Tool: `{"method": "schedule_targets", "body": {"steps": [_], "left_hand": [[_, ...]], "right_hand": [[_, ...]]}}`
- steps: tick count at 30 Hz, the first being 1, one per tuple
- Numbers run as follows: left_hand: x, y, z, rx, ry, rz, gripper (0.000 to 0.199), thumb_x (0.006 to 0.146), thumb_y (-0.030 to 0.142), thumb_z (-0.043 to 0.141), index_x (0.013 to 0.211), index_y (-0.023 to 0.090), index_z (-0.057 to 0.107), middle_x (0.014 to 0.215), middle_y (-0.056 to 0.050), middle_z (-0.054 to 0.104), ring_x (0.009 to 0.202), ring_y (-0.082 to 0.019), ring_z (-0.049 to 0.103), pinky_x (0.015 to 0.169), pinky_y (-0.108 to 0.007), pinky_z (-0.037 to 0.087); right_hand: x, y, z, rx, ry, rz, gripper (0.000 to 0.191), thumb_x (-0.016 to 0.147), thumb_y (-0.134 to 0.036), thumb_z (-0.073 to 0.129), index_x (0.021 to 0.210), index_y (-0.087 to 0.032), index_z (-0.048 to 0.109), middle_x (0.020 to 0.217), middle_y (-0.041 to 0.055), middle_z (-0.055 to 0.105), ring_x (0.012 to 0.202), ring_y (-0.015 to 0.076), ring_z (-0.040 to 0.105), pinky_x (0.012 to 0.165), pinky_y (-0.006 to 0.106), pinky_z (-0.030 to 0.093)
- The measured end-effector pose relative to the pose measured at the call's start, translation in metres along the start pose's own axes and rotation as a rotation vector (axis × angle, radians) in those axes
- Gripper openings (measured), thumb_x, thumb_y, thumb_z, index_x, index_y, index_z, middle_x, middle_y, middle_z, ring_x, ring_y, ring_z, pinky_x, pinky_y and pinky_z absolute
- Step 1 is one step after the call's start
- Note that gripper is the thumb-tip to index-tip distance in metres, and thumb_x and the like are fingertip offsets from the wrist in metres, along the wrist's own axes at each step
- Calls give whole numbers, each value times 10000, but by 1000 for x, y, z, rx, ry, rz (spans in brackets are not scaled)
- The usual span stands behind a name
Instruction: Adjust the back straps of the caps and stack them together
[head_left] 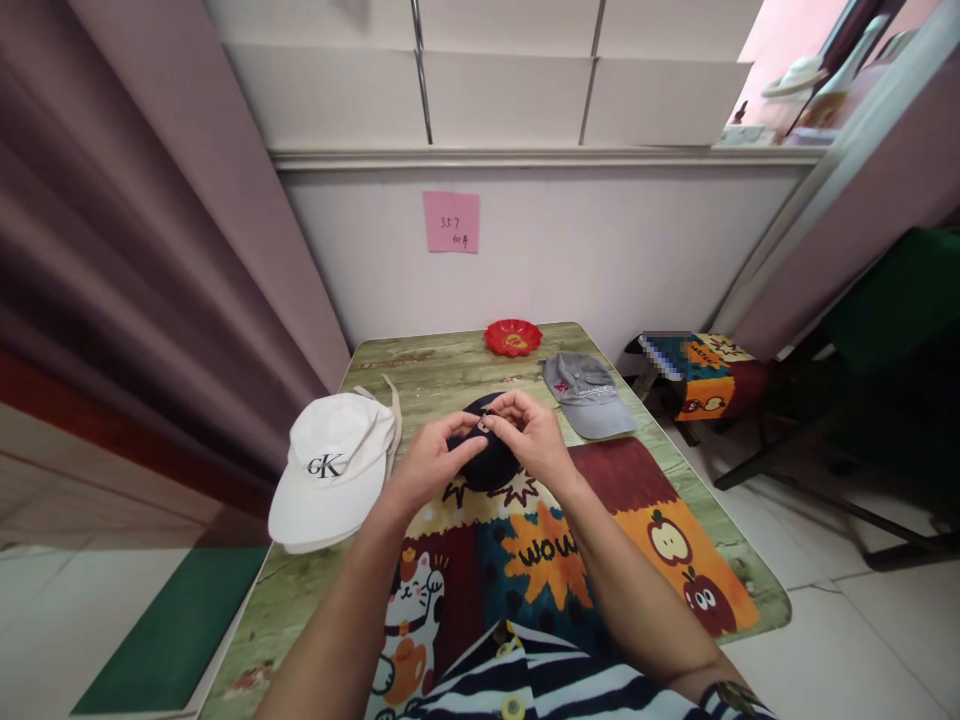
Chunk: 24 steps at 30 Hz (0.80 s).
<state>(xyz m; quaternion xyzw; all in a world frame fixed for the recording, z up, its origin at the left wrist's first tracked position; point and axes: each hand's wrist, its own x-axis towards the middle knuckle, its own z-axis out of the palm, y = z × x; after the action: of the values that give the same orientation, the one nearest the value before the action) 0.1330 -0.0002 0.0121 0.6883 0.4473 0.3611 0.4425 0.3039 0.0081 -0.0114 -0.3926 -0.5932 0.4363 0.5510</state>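
Observation:
A dark navy or black cap point(491, 468) sits at the middle of the table, its round crown towards me. My left hand point(442, 452) grips it from the left, with thumb and fingers closed on its edge. Over its upper right side my right hand point(529, 430) pinches close to a small shiny metal piece point(484, 424), which looks like a strap buckle. Fingers hide part of that piece. To the left lies a white cap point(330, 465) with black CK letters and pale straps. A grey cap point(589, 393) rests to the right, brim facing me.
A red scalloped dish point(514, 338) stands at the table's back edge. Beneath my forearms spreads a colourful printed mat point(645, 500) on the green wood-pattern table point(416, 350). A pink note point(451, 222) is stuck on the white wall behind. Curtains hang at left; a stool stands at right.

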Motion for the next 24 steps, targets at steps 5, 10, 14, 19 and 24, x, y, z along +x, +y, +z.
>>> {"method": "schedule_targets", "body": {"steps": [5, 10, 14, 19, 24], "left_hand": [[-7, -7, 10, -69, 134, -18, 249, 822, 407, 652, 856, 166, 705, 791, -20, 682, 717, -159, 597, 658, -249, 459], [-14, -2, 3, 28, 272, -14, 231, 809, 407, 663, 851, 188, 720, 792, -13, 688, 713, -155, 578, 658, -250, 440], [-25, -2, -11, 218, 394, 5, 217, 804, 397, 660, 869, 204, 736, 854, -27, 702, 731, -161, 561, 693, -269, 436], [-34, 1, -21, 169, 379, -63, 255, 802, 427, 651, 884, 200, 730, 895, -48, 717, 735, -170, 587, 620, -259, 446], [-33, 2, -20, 49, 369, -95, 264, 754, 443, 686, 800, 183, 693, 1212, -97, 645, 976, -240, 615, 546, -233, 498]], "right_hand": [[-8, 2, 9, -84, 114, -44, 165, 798, -347, 695, 838, -196, 641, 714, 3, 677, 644, 144, 640, 626, 248, 502], [-12, -2, 3, -96, 50, -104, 224, 831, -411, 672, 922, -207, 690, 872, 40, 730, 770, 172, 682, 749, 285, 535], [0, 29, -26, -79, 298, -10, 337, 899, -500, 528, 932, -190, 656, 951, 80, 730, 842, 192, 676, 760, 298, 521], [8, 77, -44, -528, 142, 230, 437, 882, -555, 482, 788, -187, 699, 745, 51, 698, 751, 209, 628, 702, 287, 444], [2, 82, -19, -496, -164, 266, 551, 868, -638, 469, 627, -183, 663, 574, -1, 583, 611, 161, 544, 577, 247, 350]]}}
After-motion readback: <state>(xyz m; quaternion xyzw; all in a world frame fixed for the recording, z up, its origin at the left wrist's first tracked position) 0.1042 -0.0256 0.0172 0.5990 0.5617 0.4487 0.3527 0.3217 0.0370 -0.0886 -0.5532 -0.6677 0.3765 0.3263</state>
